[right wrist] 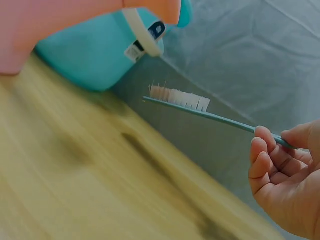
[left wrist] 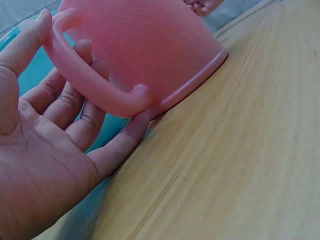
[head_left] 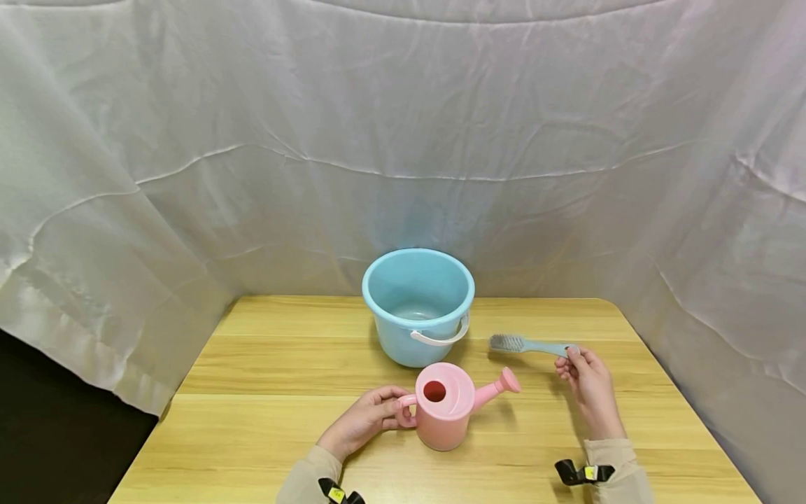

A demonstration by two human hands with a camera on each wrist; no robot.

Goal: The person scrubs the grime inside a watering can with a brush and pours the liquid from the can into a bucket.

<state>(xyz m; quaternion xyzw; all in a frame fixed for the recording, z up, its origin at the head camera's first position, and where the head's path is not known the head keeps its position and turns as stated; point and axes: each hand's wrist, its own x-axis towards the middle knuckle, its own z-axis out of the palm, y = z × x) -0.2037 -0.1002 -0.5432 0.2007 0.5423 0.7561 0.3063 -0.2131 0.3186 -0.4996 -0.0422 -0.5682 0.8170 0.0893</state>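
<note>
A pink watering can (head_left: 443, 413) stands upright at the front middle of the table, its spout pointing right. My left hand (head_left: 371, 416) grips its handle (left wrist: 85, 75), with the thumb at the top of the loop and fingertips showing through it. In the right wrist view, my right hand (right wrist: 287, 175) pinches the end of a light blue scrub brush (right wrist: 200, 111) between thumb and fingers. The brush is held level above the table, bristles (right wrist: 180, 97) facing up, and its shadow falls on the wood below.
Behind the watering can stands a light blue bucket (head_left: 393, 336) with a white handle (head_left: 441, 341) hanging at its front right. The wooden table (head_left: 264, 364) ends at a pale grey curtain (head_left: 302, 210) at the back and sides.
</note>
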